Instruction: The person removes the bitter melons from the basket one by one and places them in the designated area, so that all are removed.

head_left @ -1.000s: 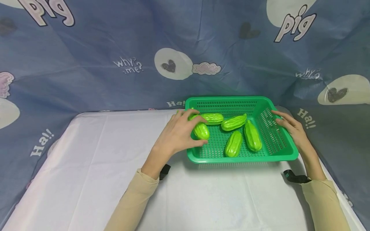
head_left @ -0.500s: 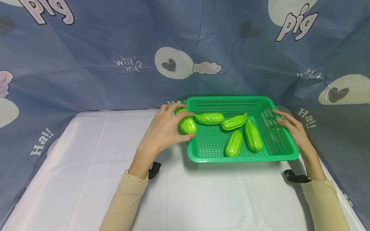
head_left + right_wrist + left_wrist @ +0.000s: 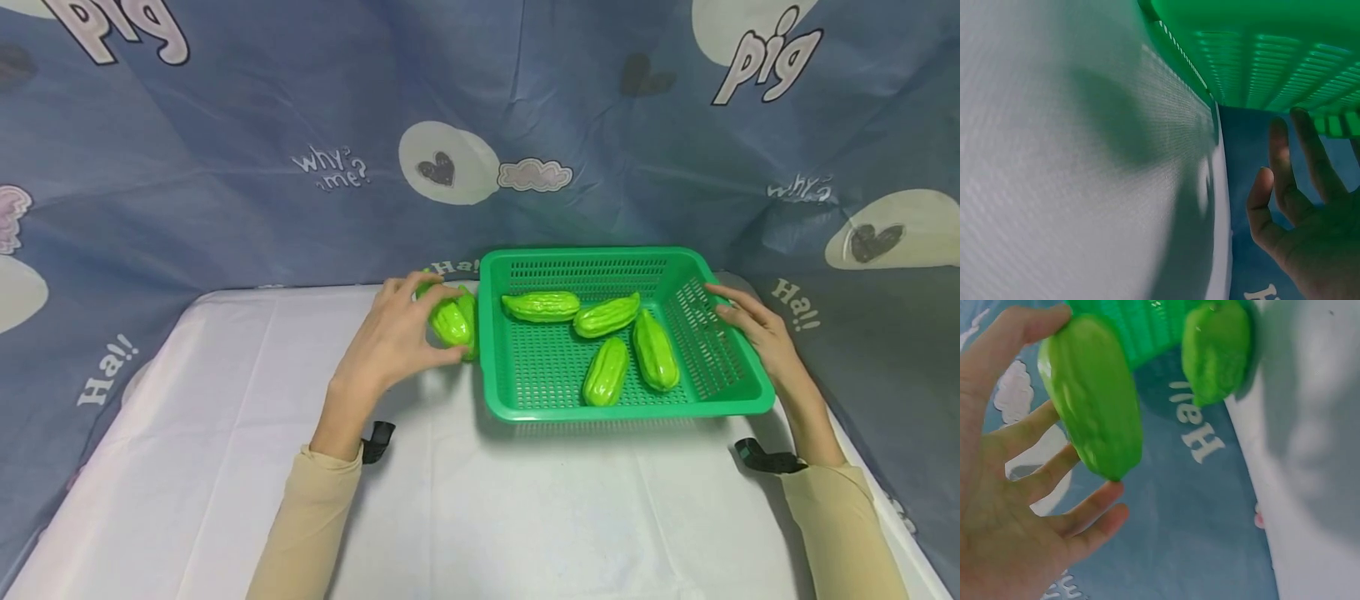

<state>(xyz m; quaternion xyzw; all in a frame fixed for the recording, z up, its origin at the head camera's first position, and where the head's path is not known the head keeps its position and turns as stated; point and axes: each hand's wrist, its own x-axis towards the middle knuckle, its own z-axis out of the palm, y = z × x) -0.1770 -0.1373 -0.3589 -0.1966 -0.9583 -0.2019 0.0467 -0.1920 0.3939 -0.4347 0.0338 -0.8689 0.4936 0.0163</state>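
In the head view, my left hand (image 3: 387,333) holds a light green, ridged bitter melon (image 3: 451,323) just left of the basket, between thumb and fingers. The left wrist view has this bitter melon (image 3: 1092,397) tilted between the thumb and fingertips. A second bitter melon (image 3: 468,310) is partly hidden behind it, by the basket's left wall. Several more, such as one bitter melon (image 3: 606,372), lie inside the green plastic basket (image 3: 630,410). My right hand (image 3: 759,329) rests on the basket's right rim with fairly straight fingers, seen under that rim in the right wrist view.
A white cloth (image 3: 555,508) covers the table under the basket. Behind it hangs a blue printed cloth (image 3: 300,108), which also runs down both sides. Dark straps (image 3: 377,442) sit at both wrists.
My left hand has lifted a bitter melon out over the basket's left rim and carried it left. The other bitter melon outside the basket has come into view. My right hand stays put.
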